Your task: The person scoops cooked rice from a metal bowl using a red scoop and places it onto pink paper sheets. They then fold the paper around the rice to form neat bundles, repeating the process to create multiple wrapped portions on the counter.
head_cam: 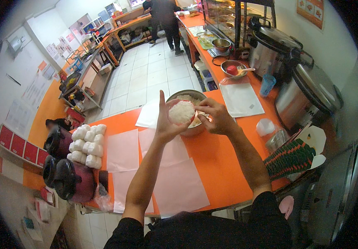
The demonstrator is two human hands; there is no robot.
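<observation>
My left hand [170,119] holds a small red bowl filled with white rice [181,112], its thumb and fingers around the rim. At the right side of that bowl are the fingers of my right hand [211,116]; whether they grip its rim or something small is unclear. Beneath both hands stands a metal bowl [186,92] with more rice in it, and a pale utensil partly shows inside. Several sheets of white paper [179,183] lie on the orange table [222,168] around my forearms. Wrapped white bundles [88,144] are stacked at the left.
Dark-lidded pots [73,180] stand at the left edge. On the right are large steel cookers [306,93], a blue cup [267,84], stacked printed cartons [291,158] and a steel bowl with a red cup [232,69]. Two people [166,21] stand at the far end.
</observation>
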